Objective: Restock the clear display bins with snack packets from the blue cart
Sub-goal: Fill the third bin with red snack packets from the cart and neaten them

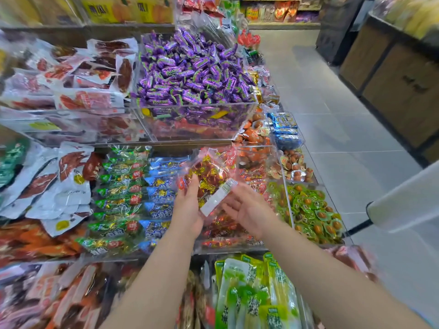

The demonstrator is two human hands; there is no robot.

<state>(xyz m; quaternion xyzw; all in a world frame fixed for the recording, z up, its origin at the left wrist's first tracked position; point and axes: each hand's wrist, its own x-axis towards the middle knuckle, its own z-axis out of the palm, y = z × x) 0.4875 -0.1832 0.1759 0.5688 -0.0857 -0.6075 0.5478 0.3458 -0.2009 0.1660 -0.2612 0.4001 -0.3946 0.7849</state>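
Note:
My two hands hold a clear bag of red and gold snack packets point(209, 170) over a clear display bin point(290, 211) that has red packets in it. My left hand point(187, 210) grips the bag's left side, with its fingers reaching up along the plastic. Palm up, my right hand point(249, 210) lies under the bag's lower right corner with relaxed fingers. The bag's white label strip point(217, 198) lies across those fingers. The blue cart is not visible.
Neighbouring clear bins hold green and blue packets point(133, 198), green-wrapped eggs point(313, 214), purple candies point(194, 72) and white meat packets point(47, 186). Green pouches point(251, 293) fill the tier below. A tiled aisle runs on the right, with a blurred white object on a black bar point(403, 200).

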